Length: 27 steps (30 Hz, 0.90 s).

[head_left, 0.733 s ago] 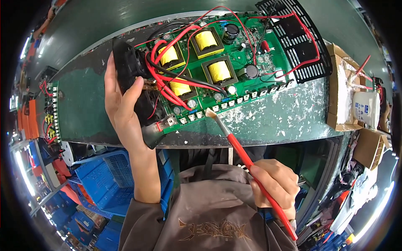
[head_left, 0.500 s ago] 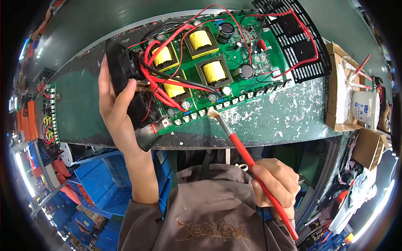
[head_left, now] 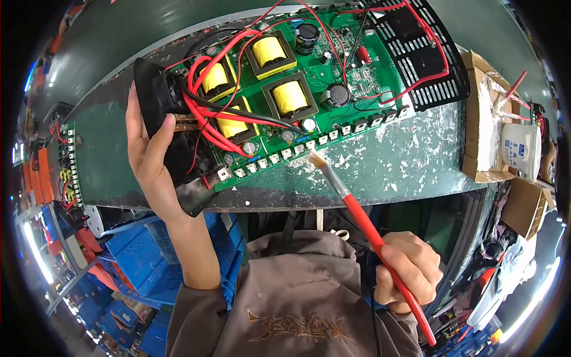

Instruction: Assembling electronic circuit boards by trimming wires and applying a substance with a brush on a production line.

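A green circuit board [head_left: 321, 74] with yellow-wound transformers, capacitors and red and black wires lies tilted on the bench. My left hand [head_left: 151, 160] grips the black end panel with fans [head_left: 148, 98] at the board's left end, thumb on the inner side and fingers behind. In my right hand [head_left: 410, 268] is a red-handled paintbrush [head_left: 364, 223], held around its handle. Its pale bristles are at the board's near edge, close to a row of small white-and-metal parts; whether they touch cannot be told. A slotted black panel [head_left: 425, 59] forms the board's right end.
The green bench [head_left: 107, 154] has worn paint and white flecks. At its right stands an open cardboard box [head_left: 470, 119] beside a white packet [head_left: 519, 149]. Another board [head_left: 71, 160] lies at the far left. Below the bench edge is a blue crate [head_left: 140, 259].
The board and my left hand have shifted a little left and away from me. My right hand has moved slightly right, and the brush tip sits farther right along the near edge.
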Tool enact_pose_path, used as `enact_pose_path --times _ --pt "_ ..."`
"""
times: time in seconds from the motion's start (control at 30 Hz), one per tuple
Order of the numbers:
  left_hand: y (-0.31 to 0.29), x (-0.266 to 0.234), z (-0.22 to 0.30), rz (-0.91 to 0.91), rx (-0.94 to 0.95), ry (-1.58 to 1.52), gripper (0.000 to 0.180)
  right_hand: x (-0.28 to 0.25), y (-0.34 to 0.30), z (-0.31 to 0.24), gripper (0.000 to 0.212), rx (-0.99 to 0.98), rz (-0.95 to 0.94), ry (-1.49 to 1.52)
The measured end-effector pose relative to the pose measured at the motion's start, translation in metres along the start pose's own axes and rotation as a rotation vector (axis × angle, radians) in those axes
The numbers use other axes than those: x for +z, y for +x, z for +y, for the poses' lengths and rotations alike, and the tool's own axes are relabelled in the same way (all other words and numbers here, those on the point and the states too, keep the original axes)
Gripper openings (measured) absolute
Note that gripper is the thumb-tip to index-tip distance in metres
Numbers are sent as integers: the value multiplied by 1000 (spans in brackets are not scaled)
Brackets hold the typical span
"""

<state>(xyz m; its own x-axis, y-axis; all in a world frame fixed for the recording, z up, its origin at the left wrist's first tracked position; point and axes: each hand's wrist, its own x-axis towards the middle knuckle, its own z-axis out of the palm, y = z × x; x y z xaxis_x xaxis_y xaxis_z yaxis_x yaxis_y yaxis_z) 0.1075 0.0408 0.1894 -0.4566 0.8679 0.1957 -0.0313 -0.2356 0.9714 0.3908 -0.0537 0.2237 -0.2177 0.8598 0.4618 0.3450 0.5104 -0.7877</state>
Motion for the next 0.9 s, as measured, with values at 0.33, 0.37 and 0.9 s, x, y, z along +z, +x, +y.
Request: enact_pose_path --times 0.33,0.37,0.9 --pt "-1 -5 -1 -30 -19 33 54 4 2 9 29 -2 -56 -33" --pt "-1 -3 0 -32 -22 29 54 3 1 9 29 6 -50 -52" --pt "-3 2 7 -39 -104 -86 54 -1 3 26 19 -26 9 -93"
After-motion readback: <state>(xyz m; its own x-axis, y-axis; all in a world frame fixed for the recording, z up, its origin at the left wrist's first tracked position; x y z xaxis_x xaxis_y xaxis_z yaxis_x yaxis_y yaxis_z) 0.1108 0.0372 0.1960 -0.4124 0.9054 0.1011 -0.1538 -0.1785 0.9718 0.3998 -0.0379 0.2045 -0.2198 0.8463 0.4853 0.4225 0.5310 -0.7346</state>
